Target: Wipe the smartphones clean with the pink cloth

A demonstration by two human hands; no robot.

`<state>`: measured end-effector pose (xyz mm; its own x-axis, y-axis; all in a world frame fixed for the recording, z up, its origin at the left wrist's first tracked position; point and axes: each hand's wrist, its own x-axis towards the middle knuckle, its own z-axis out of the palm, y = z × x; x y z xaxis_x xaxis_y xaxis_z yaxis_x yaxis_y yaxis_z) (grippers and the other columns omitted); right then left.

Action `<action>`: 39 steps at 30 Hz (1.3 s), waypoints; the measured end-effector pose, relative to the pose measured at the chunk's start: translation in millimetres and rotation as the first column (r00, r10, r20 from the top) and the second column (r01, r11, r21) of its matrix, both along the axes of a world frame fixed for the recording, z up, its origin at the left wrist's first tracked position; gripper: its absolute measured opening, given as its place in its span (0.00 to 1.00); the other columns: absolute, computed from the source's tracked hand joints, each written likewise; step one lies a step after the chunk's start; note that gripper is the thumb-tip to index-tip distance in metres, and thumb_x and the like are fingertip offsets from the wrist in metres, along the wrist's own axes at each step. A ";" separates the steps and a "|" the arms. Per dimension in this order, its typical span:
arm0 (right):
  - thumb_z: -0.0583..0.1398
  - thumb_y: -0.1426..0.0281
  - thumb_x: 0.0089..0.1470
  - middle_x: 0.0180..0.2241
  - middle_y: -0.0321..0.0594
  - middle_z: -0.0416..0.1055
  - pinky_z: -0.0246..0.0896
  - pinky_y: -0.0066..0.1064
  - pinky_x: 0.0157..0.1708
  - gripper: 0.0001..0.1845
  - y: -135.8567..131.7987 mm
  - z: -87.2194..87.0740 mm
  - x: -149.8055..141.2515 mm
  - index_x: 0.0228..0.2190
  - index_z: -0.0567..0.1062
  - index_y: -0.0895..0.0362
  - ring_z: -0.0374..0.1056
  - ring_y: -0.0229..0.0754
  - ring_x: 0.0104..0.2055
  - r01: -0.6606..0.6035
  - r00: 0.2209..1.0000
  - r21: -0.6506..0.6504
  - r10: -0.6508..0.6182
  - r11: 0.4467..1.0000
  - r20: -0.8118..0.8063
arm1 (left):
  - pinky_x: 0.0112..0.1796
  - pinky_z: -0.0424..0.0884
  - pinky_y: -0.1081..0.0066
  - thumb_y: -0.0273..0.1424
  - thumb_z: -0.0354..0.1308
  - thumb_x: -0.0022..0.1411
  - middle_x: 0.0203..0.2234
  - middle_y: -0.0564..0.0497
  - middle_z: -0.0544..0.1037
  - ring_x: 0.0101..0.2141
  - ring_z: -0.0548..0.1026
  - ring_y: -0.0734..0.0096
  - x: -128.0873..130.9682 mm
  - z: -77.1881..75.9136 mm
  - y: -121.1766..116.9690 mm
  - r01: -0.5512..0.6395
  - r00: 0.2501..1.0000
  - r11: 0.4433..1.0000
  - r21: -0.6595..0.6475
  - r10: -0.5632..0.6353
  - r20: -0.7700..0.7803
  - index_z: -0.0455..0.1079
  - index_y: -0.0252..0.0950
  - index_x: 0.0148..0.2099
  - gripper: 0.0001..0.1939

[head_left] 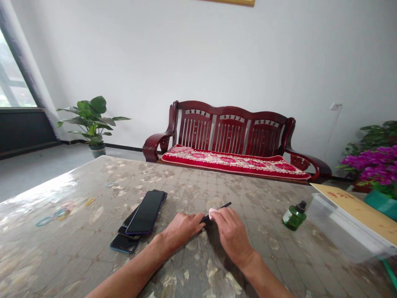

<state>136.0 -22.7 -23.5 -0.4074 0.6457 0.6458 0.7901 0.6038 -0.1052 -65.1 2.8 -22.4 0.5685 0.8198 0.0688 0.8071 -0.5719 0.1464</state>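
Note:
My left hand (181,229) and my right hand (231,231) rest together on the patterned table (248,194), fingers closed. Between them they pinch a thin black stick-like tool (220,208) with something small and pale pink (212,213) at the right fingertips. The tool's tip points up and to the right. Just left of my left hand lies a stack of dark phones (141,221), screens off, the top one (145,217) angled across the others.
A small green bottle (294,216) with a black cap stands right of my hands. A clear plastic box (347,227) with a yellow board sits at the right edge. Coloured rubber bands (57,215) lie far left. A red wooden bench (232,145) and plants stand behind.

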 end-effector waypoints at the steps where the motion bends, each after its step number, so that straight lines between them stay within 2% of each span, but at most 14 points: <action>1: 0.51 0.73 0.67 0.38 0.41 0.71 0.59 0.34 0.45 0.12 3.1 -0.3 5.3 0.44 0.73 0.55 0.65 0.44 0.41 0.022 1.000 0.000 -0.022 1.000 0.002 | 0.33 0.71 0.74 0.34 0.45 0.72 0.34 0.48 0.81 0.36 0.81 0.64 -0.5 0.9 -0.1 -0.001 1.000 1.000 0.001 0.001 -0.009 0.68 0.38 0.47 0.12; 5: 0.50 0.76 0.66 0.36 0.42 0.70 0.61 0.36 0.43 0.13 20.1 -2.5 32.7 0.42 0.74 0.56 0.65 0.45 0.40 0.183 0.983 0.017 -0.182 0.983 -0.021 | 0.33 0.71 0.74 0.35 0.45 0.72 0.33 0.49 0.81 0.35 0.81 0.64 -1.1 3.7 0.0 0.012 0.999 1.000 0.013 -0.012 -0.031 0.68 0.39 0.49 0.12; 7: 0.50 0.76 0.66 0.36 0.43 0.70 0.61 0.36 0.42 0.13 23.8 -3.1 38.3 0.42 0.73 0.57 0.65 0.45 0.40 0.224 0.974 0.027 -0.224 0.974 -0.031 | 0.33 0.71 0.74 0.34 0.46 0.72 0.33 0.49 0.81 0.35 0.81 0.64 -0.5 4.2 -0.1 0.025 0.999 0.999 0.022 -0.024 -0.037 0.69 0.38 0.48 0.12; 10: 0.50 0.75 0.66 0.35 0.42 0.71 0.61 0.36 0.42 0.12 17.3 -2.1 27.0 0.41 0.74 0.56 0.65 0.44 0.39 0.185 0.983 0.018 -0.184 0.983 -0.017 | 0.33 0.71 0.74 0.34 0.46 0.72 0.33 0.49 0.81 0.34 0.81 0.64 0.9 4.4 -1.1 0.018 0.999 0.999 0.033 -0.017 -0.035 0.69 0.38 0.47 0.12; 14: 0.52 0.74 0.66 0.39 0.42 0.73 0.61 0.35 0.45 0.11 -1.1 1.5 -2.6 0.44 0.74 0.55 0.66 0.43 0.42 0.010 0.999 0.038 -0.011 0.999 0.038 | 0.34 0.71 0.74 0.35 0.46 0.73 0.34 0.48 0.82 0.34 0.81 0.64 1.3 3.9 -2.1 0.019 0.999 0.999 0.046 -0.017 -0.033 0.69 0.37 0.47 0.12; 17: 0.51 0.73 0.67 0.40 0.42 0.73 0.60 0.35 0.45 0.11 -4.3 2.3 -8.2 0.45 0.73 0.56 0.66 0.43 0.42 -0.050 0.998 0.088 0.046 0.995 0.052 | 0.34 0.72 0.74 0.35 0.47 0.73 0.35 0.48 0.82 0.35 0.81 0.64 0.3 4.3 -2.2 0.028 0.999 0.998 0.051 -0.027 -0.025 0.69 0.37 0.48 0.12; 19: 0.51 0.73 0.67 0.39 0.42 0.73 0.60 0.35 0.43 0.11 1.8 1.1 0.8 0.44 0.73 0.56 0.66 0.44 0.41 -0.024 0.999 0.117 0.021 0.993 0.031 | 0.34 0.72 0.73 0.35 0.46 0.73 0.35 0.48 0.82 0.35 0.81 0.63 -0.2 5.4 -2.2 0.022 1.000 0.999 0.050 -0.020 -0.024 0.70 0.37 0.47 0.13; 24: 0.51 0.76 0.66 0.34 0.41 0.71 0.59 0.35 0.40 0.12 26.7 -4.3 40.5 0.41 0.74 0.56 0.64 0.45 0.38 0.153 0.988 0.134 -0.150 0.979 -0.033 | 0.34 0.72 0.72 0.35 0.47 0.72 0.34 0.48 0.82 0.35 0.81 0.61 0.4 7.0 -1.5 0.004 1.000 1.000 0.027 -0.003 -0.028 0.70 0.38 0.50 0.13; 26: 0.51 0.76 0.66 0.33 0.41 0.70 0.59 0.36 0.39 0.12 30.5 -6.1 47.1 0.40 0.74 0.56 0.64 0.46 0.38 0.199 0.980 0.146 -0.195 0.969 -0.045 | 0.34 0.72 0.72 0.35 0.47 0.72 0.34 0.47 0.82 0.35 0.81 0.61 0.7 6.0 -1.2 -0.004 1.000 1.000 0.025 0.005 -0.021 0.71 0.38 0.51 0.14; 28: 0.51 0.76 0.66 0.33 0.41 0.70 0.59 0.36 0.39 0.12 27.9 -6.9 43.5 0.40 0.74 0.56 0.64 0.46 0.37 0.194 0.981 0.144 -0.190 0.970 -0.047 | 0.34 0.72 0.72 0.36 0.48 0.72 0.34 0.47 0.82 0.35 0.81 0.60 0.6 4.8 -1.3 -0.014 1.000 1.000 0.019 0.015 -0.007 0.71 0.39 0.51 0.14; 34: 0.53 0.74 0.66 0.37 0.41 0.72 0.59 0.34 0.43 0.10 10.8 -3.7 16.0 0.42 0.73 0.56 0.64 0.44 0.39 0.031 1.000 0.121 -0.030 0.992 -0.009 | 0.33 0.69 0.75 0.34 0.50 0.70 0.34 0.50 0.83 0.36 0.81 0.63 -2.0 5.9 -4.2 -0.030 0.993 0.999 -0.045 0.035 0.109 0.73 0.41 0.49 0.11; 39: 0.52 0.76 0.65 0.35 0.41 0.71 0.59 0.35 0.42 0.10 18.3 -3.9 28.2 0.41 0.74 0.55 0.65 0.44 0.39 0.099 0.994 0.093 -0.094 0.991 -0.051 | 0.36 0.69 0.75 0.30 0.53 0.67 0.38 0.53 0.82 0.40 0.81 0.63 -2.0 4.8 -4.5 -0.053 0.969 0.993 -0.105 0.077 0.236 0.73 0.44 0.51 0.13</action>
<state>164.2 -4.5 -27.4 -0.3142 0.6151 0.7231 0.8407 0.5341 -0.0891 -67.1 -1.7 -17.6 0.4902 0.8641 0.1142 0.7770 -0.4926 0.3919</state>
